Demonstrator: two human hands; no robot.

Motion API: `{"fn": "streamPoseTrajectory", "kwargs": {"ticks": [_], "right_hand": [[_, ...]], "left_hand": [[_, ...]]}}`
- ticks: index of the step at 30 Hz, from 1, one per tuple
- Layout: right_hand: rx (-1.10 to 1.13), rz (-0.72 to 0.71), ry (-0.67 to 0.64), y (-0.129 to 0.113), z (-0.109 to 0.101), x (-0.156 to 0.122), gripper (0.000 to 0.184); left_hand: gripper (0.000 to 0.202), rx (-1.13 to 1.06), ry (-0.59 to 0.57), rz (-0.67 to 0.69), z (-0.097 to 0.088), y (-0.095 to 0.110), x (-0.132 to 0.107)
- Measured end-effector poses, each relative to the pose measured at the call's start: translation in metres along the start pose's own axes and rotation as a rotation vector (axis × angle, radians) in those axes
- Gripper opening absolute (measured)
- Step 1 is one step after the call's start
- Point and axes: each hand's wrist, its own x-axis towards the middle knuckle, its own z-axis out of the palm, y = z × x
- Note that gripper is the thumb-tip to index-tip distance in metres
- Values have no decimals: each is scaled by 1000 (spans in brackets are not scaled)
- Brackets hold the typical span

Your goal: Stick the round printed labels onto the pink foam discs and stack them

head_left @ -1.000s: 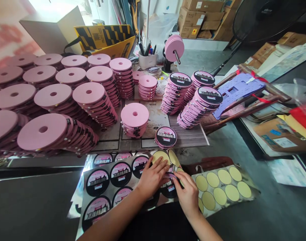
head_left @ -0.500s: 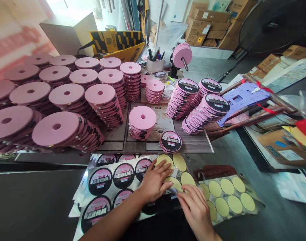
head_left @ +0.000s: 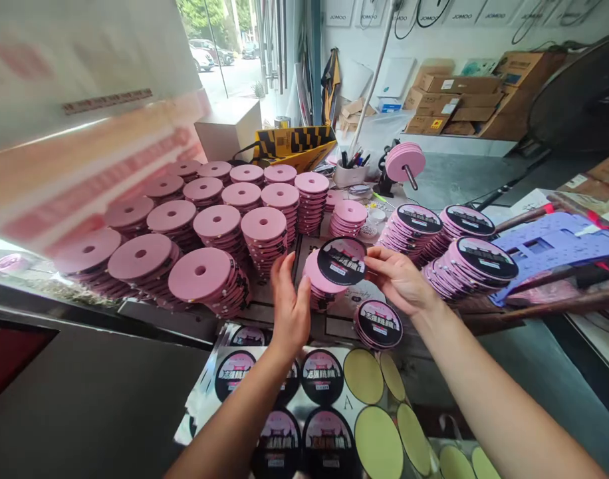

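Observation:
My right hand [head_left: 403, 279] pinches the right edge of a round sticker [head_left: 340, 261], black with a pink picture and pale lettering. The sticker hangs over the top of a short stack of pink foam spools [head_left: 315, 274] and covers much of the upper disc. On the left side of that stack is my left hand [head_left: 290, 313], its fingers apart and its thumb by the spool's rim; whether it touches cannot be told. Close to my body lies a sticker sheet [head_left: 348, 402] with printed rounds on the left and bare yellow rounds on the right. A labelled low stack [head_left: 378, 324] stands beside the spools.
Many stacks of pink spools [head_left: 199, 273] fill the table's left side. Taller labelled stacks [head_left: 464, 266] stand at the right, near a purple board [head_left: 558, 243]. Behind are a pen holder [head_left: 350, 174], more discs on a rod [head_left: 405, 161] and a black-and-yellow box [head_left: 297, 148].
Both hands have moved up from the sheet to the pink stack. One sticker is now off the sheet in my right hand. The view has tilted up and swung left.

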Motion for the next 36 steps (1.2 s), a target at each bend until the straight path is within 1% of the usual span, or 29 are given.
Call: {"fn": "streamPoseTrajectory", "kwargs": {"ticks": [2,4,6,8,10,11,13,16,20,22,25,27,29,32,34,36], "right_hand": [[33,69,-48,7,3,8,28],[54,87,-57,10,4,6,27],[83,75,-52,10,5,-1,27],[120,77,-57,6,8,-13,27],[147,98,-70,3,13,-28,26],[152,115,-78,1,15,-36,26],[158,151,-91,1,20,-52,25],[176,191,-82,8,23,-70,24],[228,220,-37,20,16,-81,26],[209,230,-38,21,13,-82,26],[118,213,-51,16,11,-84,24],[42,193,-57,11,12,-85,24],[0,182,-57,9,13,-86,24],[19,175,-56,12,12,-86,24],[35,178,-60,14,11,-86,23],[28,182,-66,16,11,-86,24]], "left_hand": [[42,-31,-98,-59,4,-6,18],[44,-79,-155,-112,7,-9,22],[44,-101,-167,-124,4,-4,15],[44,-102,-184,-111,-6,8,2],[46,-148,-245,-115,-18,24,-11],[49,-215,-287,-146,-23,31,-18],[58,-388,-315,-252,-29,41,-28],[63,-628,-267,-450,-29,44,-40],[50,-870,-258,-691,-27,41,-46],[47,-958,-274,-764,-30,40,-47],[51,-987,-306,-782,-34,40,-51],[59,-954,-275,-772,-35,39,-54],[58,-945,-223,-788,-34,38,-56],[47,-997,-208,-840,-32,37,-58],[49,-1004,-227,-834,-32,36,-60],[57,-971,-239,-793,-32,35,-61]]}}
